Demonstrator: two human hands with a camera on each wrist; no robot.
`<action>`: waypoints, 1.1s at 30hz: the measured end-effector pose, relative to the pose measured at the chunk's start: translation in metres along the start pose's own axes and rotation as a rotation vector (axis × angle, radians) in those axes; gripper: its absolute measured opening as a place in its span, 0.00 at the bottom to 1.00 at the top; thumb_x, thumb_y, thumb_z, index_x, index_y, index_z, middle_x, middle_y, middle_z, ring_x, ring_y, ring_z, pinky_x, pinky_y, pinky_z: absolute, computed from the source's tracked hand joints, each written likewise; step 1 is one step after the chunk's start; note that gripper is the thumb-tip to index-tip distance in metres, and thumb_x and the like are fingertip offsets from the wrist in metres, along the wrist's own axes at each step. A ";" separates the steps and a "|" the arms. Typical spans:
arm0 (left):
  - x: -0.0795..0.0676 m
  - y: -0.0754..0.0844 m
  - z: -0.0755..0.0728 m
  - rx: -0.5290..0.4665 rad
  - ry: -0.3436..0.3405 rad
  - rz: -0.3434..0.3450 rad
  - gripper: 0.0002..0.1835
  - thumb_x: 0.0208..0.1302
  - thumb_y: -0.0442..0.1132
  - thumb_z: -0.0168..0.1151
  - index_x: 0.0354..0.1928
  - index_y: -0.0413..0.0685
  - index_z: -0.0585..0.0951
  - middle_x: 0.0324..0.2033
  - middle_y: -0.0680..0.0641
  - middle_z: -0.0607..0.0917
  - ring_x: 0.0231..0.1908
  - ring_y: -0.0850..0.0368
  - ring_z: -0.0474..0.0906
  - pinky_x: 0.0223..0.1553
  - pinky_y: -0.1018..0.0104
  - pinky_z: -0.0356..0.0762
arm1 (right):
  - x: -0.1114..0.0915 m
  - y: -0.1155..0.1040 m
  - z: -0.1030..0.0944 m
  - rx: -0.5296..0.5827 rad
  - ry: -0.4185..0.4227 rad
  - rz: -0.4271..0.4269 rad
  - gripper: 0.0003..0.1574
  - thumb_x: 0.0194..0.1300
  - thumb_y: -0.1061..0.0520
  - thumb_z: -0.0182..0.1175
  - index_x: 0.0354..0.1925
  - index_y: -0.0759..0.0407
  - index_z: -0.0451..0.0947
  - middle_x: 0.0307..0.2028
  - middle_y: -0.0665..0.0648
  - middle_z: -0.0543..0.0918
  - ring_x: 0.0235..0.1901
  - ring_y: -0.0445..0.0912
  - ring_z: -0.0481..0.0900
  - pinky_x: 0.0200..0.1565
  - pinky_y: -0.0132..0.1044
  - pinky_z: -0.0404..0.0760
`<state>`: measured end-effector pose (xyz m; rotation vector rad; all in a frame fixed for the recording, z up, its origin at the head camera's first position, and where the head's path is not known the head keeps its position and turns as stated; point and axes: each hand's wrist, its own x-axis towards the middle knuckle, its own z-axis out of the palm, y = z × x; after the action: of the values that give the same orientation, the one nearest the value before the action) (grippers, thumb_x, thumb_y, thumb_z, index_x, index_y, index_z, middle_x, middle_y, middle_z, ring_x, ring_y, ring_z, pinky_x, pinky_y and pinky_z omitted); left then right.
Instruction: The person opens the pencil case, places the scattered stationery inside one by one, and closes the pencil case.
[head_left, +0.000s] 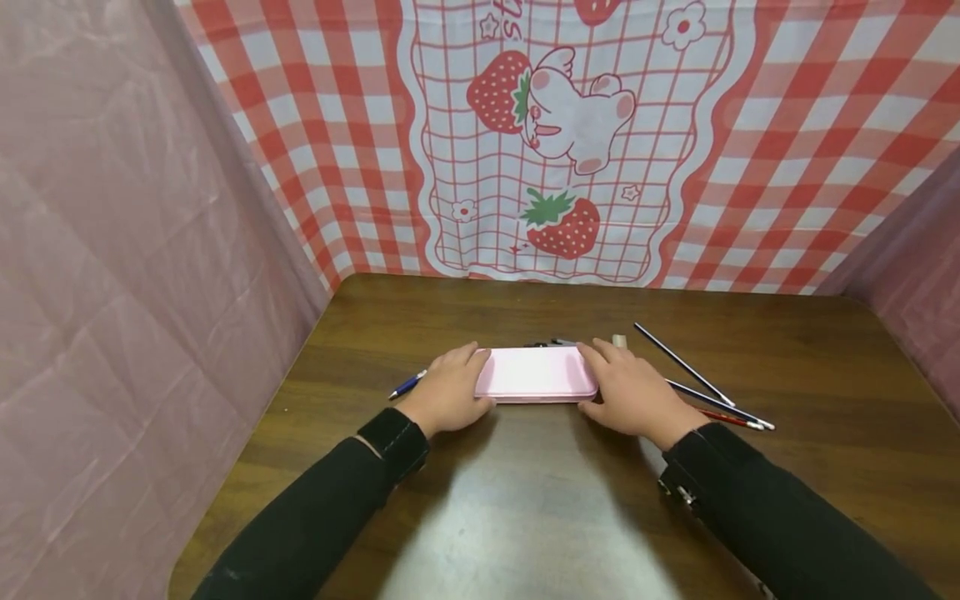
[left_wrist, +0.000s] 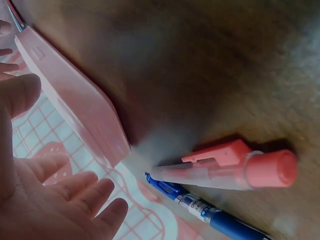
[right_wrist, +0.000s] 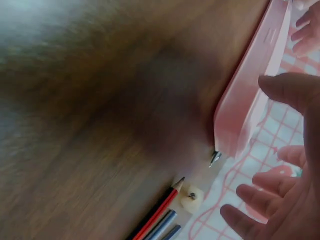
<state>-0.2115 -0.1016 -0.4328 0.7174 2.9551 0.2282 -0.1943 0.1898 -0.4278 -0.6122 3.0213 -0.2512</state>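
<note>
Left of the middle of the frame, blue pen [head_left: 407,384]: on the table [head_left: 330,458], near a pen with a pinkish cap [left_wrist: 230,175].
Left hand [head_left: 450,389]: at the left end of the pink case [head_left: 536,372]; fingers spread wide and fairly straight. I cannot tell if it presses.
Pink case: middle of the frame, flat between both hands. It looks closed, so I can't see what's inside. The step seems to be handling it by its ends; the next move probably needs both hands to work evenly.
Right hand [head_left: 633,389]: at the case's right end, fingers wide too; touching, I cannot tell.
Pale block [head_left: 618,341]: just behind that hand.
Dark pencil [head_left: 678,360], red pencil [right_wrist: 157,211]: right of the middle, loose, outside the case.
</note>
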 end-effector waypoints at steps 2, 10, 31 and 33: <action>0.003 0.000 0.001 0.008 -0.013 0.001 0.42 0.62 0.60 0.60 0.73 0.49 0.61 0.72 0.41 0.62 0.71 0.46 0.56 0.70 0.49 0.54 | 0.006 0.002 0.002 0.033 -0.001 -0.015 0.59 0.53 0.40 0.70 0.73 0.61 0.56 0.69 0.69 0.62 0.66 0.64 0.62 0.62 0.64 0.64; 0.010 -0.001 0.002 0.041 -0.034 0.015 0.38 0.61 0.57 0.62 0.70 0.47 0.66 0.68 0.42 0.67 0.67 0.46 0.61 0.67 0.50 0.59 | 0.019 0.016 0.011 0.227 -0.022 -0.048 0.59 0.48 0.47 0.75 0.71 0.63 0.58 0.63 0.66 0.68 0.62 0.58 0.66 0.63 0.58 0.66; 0.016 -0.005 0.003 -0.014 -0.067 -0.005 0.41 0.56 0.53 0.68 0.70 0.45 0.66 0.64 0.41 0.70 0.65 0.46 0.63 0.67 0.53 0.60 | 0.025 0.035 0.029 0.570 -0.027 0.011 0.58 0.48 0.48 0.77 0.70 0.62 0.59 0.62 0.64 0.70 0.59 0.55 0.69 0.62 0.57 0.67; 0.015 -0.006 0.003 -0.046 -0.056 -0.004 0.42 0.55 0.53 0.69 0.69 0.46 0.67 0.62 0.42 0.71 0.63 0.48 0.65 0.65 0.54 0.63 | 0.023 0.037 0.028 0.623 -0.030 0.023 0.58 0.49 0.47 0.76 0.70 0.61 0.58 0.61 0.63 0.72 0.58 0.54 0.71 0.59 0.55 0.70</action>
<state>-0.2275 -0.0996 -0.4378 0.7002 2.8887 0.2701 -0.2269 0.2100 -0.4624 -0.5052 2.6808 -1.1050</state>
